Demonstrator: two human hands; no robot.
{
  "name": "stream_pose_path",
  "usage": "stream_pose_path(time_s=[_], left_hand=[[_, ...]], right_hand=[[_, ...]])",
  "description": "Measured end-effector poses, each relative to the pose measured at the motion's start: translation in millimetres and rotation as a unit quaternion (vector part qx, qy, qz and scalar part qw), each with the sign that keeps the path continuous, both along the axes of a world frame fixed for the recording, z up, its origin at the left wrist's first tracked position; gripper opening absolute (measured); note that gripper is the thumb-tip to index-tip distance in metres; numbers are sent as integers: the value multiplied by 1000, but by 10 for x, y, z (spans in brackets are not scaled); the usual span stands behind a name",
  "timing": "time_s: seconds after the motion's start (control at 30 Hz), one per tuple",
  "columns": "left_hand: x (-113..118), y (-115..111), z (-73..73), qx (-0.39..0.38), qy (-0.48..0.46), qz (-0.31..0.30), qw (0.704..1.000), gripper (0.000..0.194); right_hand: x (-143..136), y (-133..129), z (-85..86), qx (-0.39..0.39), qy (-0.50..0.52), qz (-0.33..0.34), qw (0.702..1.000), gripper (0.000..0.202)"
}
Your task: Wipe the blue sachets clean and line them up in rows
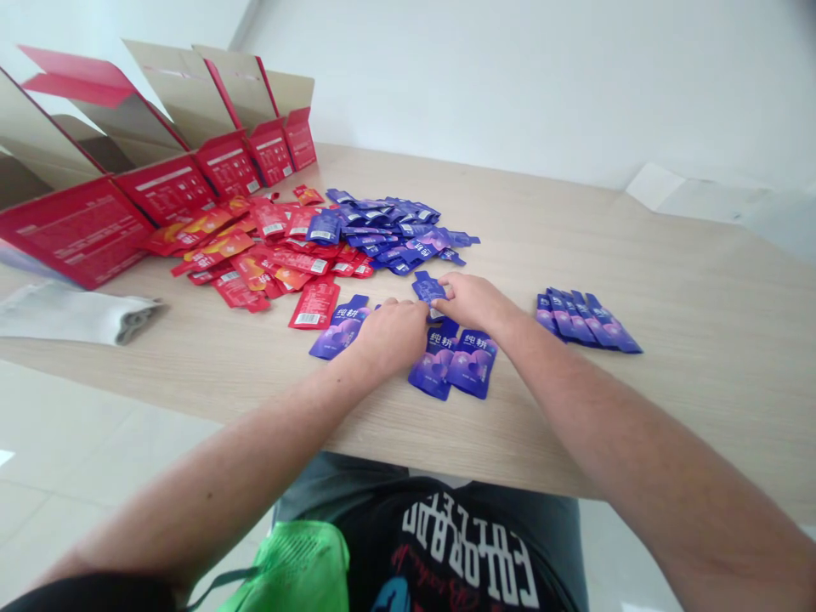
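Note:
My right hand (477, 300) pinches the right edge of a purple spouted pouch (427, 286), its printed back facing up. Close beside it, my left hand (396, 334) has its fingers curled, and its fingertips are hidden near the same pouch. Partly under my left hand lies another purple pouch (340, 330), front up. Two overlapping purple pouches, a left one (433, 364) and a right one (473, 364), rest on the table just below my hands. Farther right, several purple pouches (586, 321) form an overlapping row.
Behind my hands lies a heap of purple pouches (388, 225), touching a heap of red and orange pouches (255, 255). Open red cartons (166, 191) line the table's (701, 382) left side. A rolled whitish bundle (76, 314) lies near the left edge. White sheets (694, 195) are at the back right.

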State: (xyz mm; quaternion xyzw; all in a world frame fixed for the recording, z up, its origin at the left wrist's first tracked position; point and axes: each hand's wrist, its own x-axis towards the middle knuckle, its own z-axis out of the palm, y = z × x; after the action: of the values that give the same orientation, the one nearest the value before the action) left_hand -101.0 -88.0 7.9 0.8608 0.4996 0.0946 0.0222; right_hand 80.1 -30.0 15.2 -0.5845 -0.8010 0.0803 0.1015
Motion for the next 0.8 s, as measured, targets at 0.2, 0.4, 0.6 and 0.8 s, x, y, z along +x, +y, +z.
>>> stream_pose_path(time_s=[0.2,0.4,0.6,0.8], left_hand=[[22,214,-180,-68,-116,21,991,28],[104,253,-182,-83,-177,-4,981,28],[221,288,-216,-65,-149,-10,987,20],[245,351,-237,-49,-141,21,989,24]], right_hand=[[-183,122,76,-24,-63,15,998,26],[-78,234,108,-27,-55,-31,998,30],[-26,198,102,-23,-7,-10,1000,32],[-19,126,213,-69,29,9,997,51]])
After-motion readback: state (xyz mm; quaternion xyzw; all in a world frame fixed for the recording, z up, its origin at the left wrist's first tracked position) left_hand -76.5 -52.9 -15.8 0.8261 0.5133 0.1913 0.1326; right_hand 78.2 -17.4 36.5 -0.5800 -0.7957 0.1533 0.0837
